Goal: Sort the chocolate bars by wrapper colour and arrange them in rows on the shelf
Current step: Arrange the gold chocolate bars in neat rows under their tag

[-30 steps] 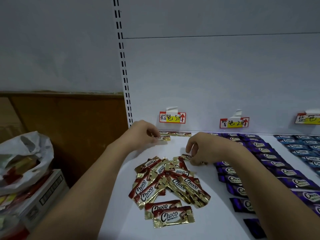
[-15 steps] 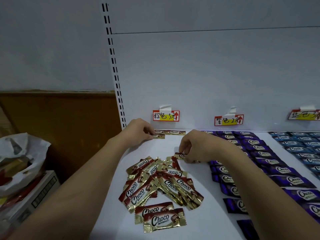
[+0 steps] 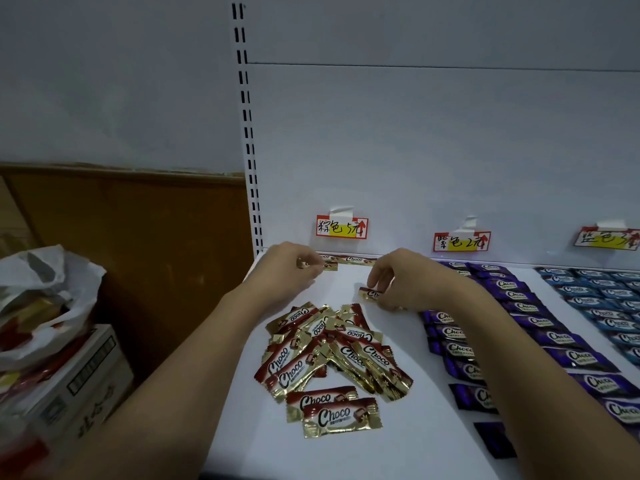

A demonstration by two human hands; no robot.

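A loose pile of several brown-and-gold Choco bars (image 3: 329, 355) lies on the white shelf (image 3: 408, 445). My left hand (image 3: 287, 268) pinches a brown bar (image 3: 329, 266) near the back wall, just in front of another brown bar (image 3: 353, 259) lying along the wall under the brown price label (image 3: 341, 226). My right hand (image 3: 401, 278) pinches a further brown bar (image 3: 369, 293) lifted just beyond the pile. Purple bars (image 3: 519, 317) lie in rows to the right, blue bars (image 3: 602, 296) in rows at the far right.
A purple price label (image 3: 462, 241) and a blue price label (image 3: 606, 238) hang on the back panel. Left of the shelf stands a cardboard box (image 3: 69, 382) with a white plastic bag (image 3: 41, 296) on top. A slotted upright (image 3: 247, 133) marks the shelf's left edge.
My right hand has lifted its brown bar away from the pile and toward the back wall. My left hand has stayed at the back with its bar.
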